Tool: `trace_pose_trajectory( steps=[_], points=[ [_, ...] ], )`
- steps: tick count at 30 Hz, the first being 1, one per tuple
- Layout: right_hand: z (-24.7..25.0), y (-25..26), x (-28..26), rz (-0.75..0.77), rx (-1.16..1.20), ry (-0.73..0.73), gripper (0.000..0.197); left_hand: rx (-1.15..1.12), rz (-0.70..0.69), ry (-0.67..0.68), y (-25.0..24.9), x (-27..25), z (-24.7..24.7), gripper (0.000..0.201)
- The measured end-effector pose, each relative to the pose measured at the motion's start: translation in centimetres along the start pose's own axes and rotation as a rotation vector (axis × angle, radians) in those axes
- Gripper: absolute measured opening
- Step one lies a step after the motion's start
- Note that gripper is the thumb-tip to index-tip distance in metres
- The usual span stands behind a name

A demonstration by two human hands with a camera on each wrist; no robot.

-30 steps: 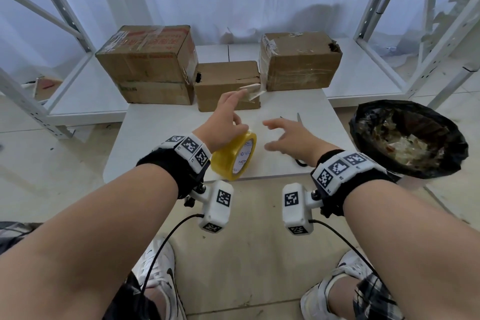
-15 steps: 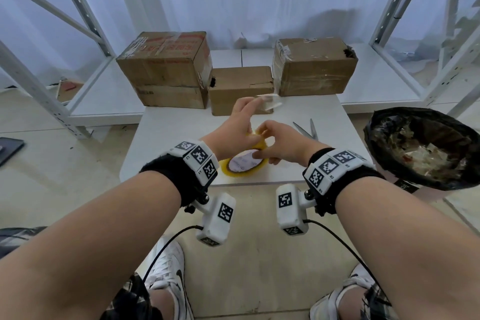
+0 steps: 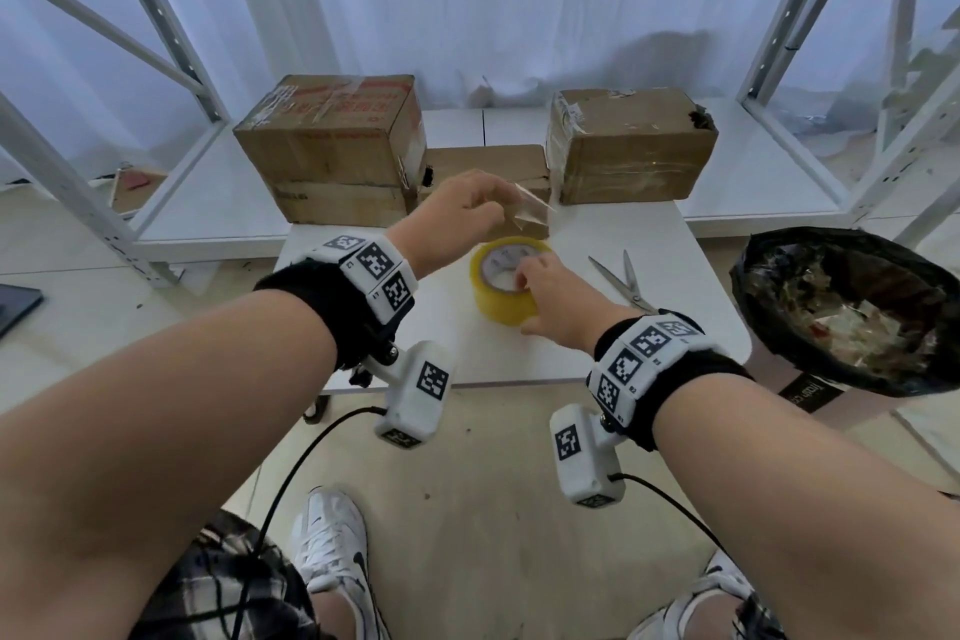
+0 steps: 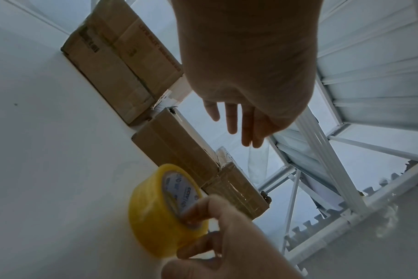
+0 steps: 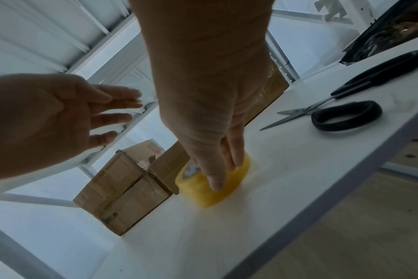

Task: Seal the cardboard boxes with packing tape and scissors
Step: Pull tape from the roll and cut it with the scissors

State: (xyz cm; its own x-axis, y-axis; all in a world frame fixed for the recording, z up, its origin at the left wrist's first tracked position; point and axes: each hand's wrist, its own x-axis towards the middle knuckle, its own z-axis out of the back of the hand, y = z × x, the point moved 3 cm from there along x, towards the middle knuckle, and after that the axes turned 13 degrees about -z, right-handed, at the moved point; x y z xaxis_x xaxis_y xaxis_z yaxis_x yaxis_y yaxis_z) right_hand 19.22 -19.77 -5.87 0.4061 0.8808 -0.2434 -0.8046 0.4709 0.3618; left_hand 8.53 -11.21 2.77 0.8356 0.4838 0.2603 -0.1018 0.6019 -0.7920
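Right hand (image 3: 556,296) grips the tape roll (image 3: 506,283) on the table (image 3: 691,276); left hand (image 3: 462,218), fingers extended, holds the tape end (image 3: 530,213). Scissors (image 3: 621,281) unused; boxes (image 3: 332,151) await sealing.

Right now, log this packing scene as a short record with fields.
left hand: raised over the table, clear tape end at its fingertips
right hand: grips the tape roll
tape roll: yellow, on the white table
scissors: lying right of the roll, untouched
cardboard boxes: three, behind the roll
bin: black-lined, right of table
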Motion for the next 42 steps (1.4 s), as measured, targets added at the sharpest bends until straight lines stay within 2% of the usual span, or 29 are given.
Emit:
trace_pose_trajectory(
  steps=[3, 7, 9, 12, 14, 17, 25, 29, 38, 42],
  points=[
    [0.1, -0.4, -0.1, 0.007, 0.049, 0.026, 0.038, 0.063, 0.009, -0.003, 0.1, 0.6, 0.6, 0.023],
    [5.5, -1.5, 0.0, -0.106, 0.284, -0.214, 0.015, 0.204, -0.024, 0.002, 0.0, 2.1, 1.9, 0.015],
    [8.9, -1.2, 0.4, -0.092, 0.438, -0.256, 0.010, 0.242, -0.043, 0.008, -0.3, 3.3, 2.6, 0.012],
    [13.0, 0.9, 1.7, 0.069, 0.410, -0.188, 0.043, 0.275, -0.071, 0.026, -0.6, 5.5, 3.2, 0.009],
    [14.1, 2.1, 2.8, 0.132, 0.323, -0.123, 0.056, 0.279, -0.073, 0.023, -0.3, 6.7, 3.1, 0.009],
    [12.9, 1.9, 5.1, 0.158, 0.243, -0.114, 0.059, 0.266, -0.058, -0.049, 1.3, 8.0, 3.0, 0.011],
    [10.1, 1.1, 9.1, 0.169, 0.465, -0.250, 0.049, 0.181, 0.028, -0.096, 4.3, 9.9, 2.5, 0.026],
    [10.0, 0.6, 9.9, 0.156, 0.472, -0.276, 0.042, 0.142, 0.048, -0.070, 4.6, 10.1, 1.9, 0.029],
    [10.7, -0.2, 8.8, 0.158, 0.495, -0.196, 0.035, 0.060, 0.026, 0.091, 4.1, 9.0, 1.8, 0.018],
    [10.8, -0.7, 8.7, 0.135, 0.510, -0.138, 0.043, 0.010, 0.053, 0.112, 3.8, 8.9, 1.7, 0.031]
  ],
)
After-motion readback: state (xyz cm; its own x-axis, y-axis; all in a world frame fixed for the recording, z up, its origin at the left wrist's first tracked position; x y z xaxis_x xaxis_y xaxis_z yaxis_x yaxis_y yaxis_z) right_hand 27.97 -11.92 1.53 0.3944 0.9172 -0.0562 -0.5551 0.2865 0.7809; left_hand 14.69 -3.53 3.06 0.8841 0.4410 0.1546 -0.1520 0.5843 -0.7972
